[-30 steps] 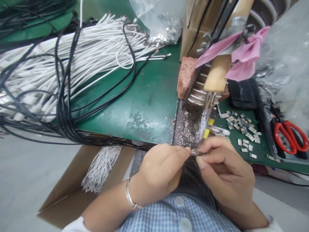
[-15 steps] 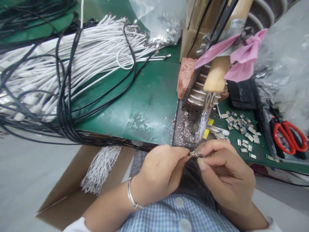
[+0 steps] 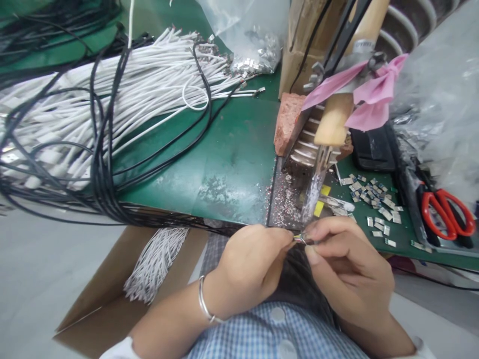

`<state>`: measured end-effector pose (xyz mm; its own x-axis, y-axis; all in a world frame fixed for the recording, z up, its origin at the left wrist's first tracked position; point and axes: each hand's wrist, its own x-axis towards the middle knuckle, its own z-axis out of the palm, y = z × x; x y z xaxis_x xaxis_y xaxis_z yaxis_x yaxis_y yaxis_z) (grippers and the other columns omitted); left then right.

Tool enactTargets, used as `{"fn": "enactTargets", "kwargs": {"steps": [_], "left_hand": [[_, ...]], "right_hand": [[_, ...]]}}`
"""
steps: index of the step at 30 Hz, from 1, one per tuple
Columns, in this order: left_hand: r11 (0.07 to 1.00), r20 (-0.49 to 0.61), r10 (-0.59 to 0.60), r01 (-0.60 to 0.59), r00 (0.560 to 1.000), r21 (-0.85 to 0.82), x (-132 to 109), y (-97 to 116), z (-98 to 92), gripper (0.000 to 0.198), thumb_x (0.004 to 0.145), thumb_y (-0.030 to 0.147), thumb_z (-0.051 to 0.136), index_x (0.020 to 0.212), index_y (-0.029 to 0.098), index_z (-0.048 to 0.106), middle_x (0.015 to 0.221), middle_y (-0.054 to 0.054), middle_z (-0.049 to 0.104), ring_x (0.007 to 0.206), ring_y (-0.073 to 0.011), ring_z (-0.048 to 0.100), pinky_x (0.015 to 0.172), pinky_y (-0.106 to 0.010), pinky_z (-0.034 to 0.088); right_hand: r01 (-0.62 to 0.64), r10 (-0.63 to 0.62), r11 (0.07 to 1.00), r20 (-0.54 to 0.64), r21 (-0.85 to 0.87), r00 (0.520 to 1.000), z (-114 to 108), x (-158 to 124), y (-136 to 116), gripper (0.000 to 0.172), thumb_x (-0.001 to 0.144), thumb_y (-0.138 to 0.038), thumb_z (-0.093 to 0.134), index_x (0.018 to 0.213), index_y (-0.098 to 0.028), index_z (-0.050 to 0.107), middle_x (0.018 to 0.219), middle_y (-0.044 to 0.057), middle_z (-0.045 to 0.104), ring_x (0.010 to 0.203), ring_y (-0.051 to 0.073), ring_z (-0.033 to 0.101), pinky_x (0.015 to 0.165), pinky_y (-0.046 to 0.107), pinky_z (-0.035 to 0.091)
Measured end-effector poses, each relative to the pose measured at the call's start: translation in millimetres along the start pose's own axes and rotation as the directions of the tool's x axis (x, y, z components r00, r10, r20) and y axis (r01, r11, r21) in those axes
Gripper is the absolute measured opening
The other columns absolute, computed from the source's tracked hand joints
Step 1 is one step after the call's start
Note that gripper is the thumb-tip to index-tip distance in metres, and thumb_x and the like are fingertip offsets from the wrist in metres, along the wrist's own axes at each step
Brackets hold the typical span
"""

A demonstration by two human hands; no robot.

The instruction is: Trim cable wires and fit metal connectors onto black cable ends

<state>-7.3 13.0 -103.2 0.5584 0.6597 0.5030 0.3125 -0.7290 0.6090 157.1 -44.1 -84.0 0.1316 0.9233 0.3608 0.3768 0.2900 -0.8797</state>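
Under the soldering iron's tip, my two hands meet at the table's front edge. My left hand [image 3: 249,262] is closed, pinching thin coloured wires [image 3: 297,238] whose ends show past its fingertips. My right hand [image 3: 352,269] pinches a small metal piece [image 3: 304,240] against those wires; its exact kind is mostly hidden by the fingers. The soldering iron [image 3: 333,119], wooden-handled with a silvery shaft, points down at the fingertips. A pink cloth strip [image 3: 377,94] is tied around its mount. Small connectors [image 3: 389,202] lie scattered to the right.
White cables [image 3: 149,94] lie heaped at the left, with black cables [image 3: 103,149] looped over them. A brick [image 3: 288,119] stands beside the iron. Red-handled scissors [image 3: 449,214] rest at the right. An open carton [image 3: 93,284] holding white cables stands below the table's edge.
Both hands keep nearly the same pose at the iron's tip. The view has shifted slightly; no object has visibly been picked up or let go.
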Motion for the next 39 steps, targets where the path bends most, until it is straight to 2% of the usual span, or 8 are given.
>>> {"fn": "enactTargets", "kwargs": {"steps": [12,26,39], "left_hand": [[1.0,0.001,0.003,-0.003,1.0,0.021,3.1,0.5,-4.5,0.016,0.086,0.003,0.055,0.098,0.012,0.062,0.084,-0.007,0.078,0.066,-0.0175,0.069,0.06,-0.028,0.056],[1.0,-0.018,0.008,-0.008,1.0,-0.005,6.6,1.2,-4.6,0.016,0.086,0.003,0.054,0.096,0.013,0.061,0.082,-0.007,0.077,0.064,-0.0162,0.068,0.059,-0.026,0.056],[1.0,-0.019,-0.005,0.005,1.0,0.014,5.7,2.1,-6.3,0.016,0.087,0.005,0.054,0.096,0.015,0.062,0.081,-0.006,0.077,0.064,-0.0162,0.07,0.06,-0.025,0.057]], "right_hand": [[-0.162,0.171,0.979,-0.066,0.125,0.983,4.3,1.2,-3.3,0.019,0.082,-0.003,0.061,0.079,-0.021,0.064,0.091,0.002,0.059,0.081,0.015,0.058,0.073,0.031,0.052],[-0.209,0.225,0.961,-0.068,0.18,0.972,2.7,5.3,-5.0,0.019,0.083,-0.005,0.061,0.075,-0.022,0.064,0.088,0.003,0.06,0.081,0.016,0.06,0.075,0.031,0.054],[-0.201,0.213,0.963,-0.053,0.18,0.976,2.6,5.7,-3.2,0.02,0.082,-0.003,0.062,0.075,-0.022,0.064,0.088,0.002,0.06,0.081,0.015,0.06,0.073,0.028,0.054]]}}
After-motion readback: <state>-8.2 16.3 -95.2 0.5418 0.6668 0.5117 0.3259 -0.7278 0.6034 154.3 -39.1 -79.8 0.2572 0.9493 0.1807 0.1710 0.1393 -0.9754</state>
